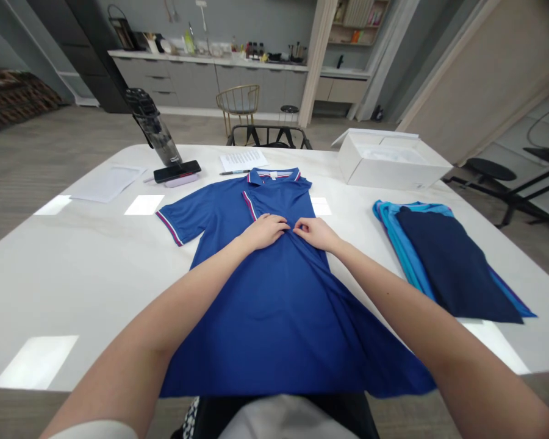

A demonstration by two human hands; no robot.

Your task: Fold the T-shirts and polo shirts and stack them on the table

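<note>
While both hands work mid-chest on a royal-blue polo shirt [256, 323] spread flat on a white table [73, 274], the left hand [264, 231] lies with its fingers [281, 224] together and flat on the cloth, gripping nothing. The right hand [318, 235] bunches its fingers [299, 228], apparently pinching a small fold, though the grip is hard to see. Folded blue shirts [439, 262] lie right, a white box [388, 158] far right, and a phone [177, 171] and water bottle [154, 127] far left.
</note>
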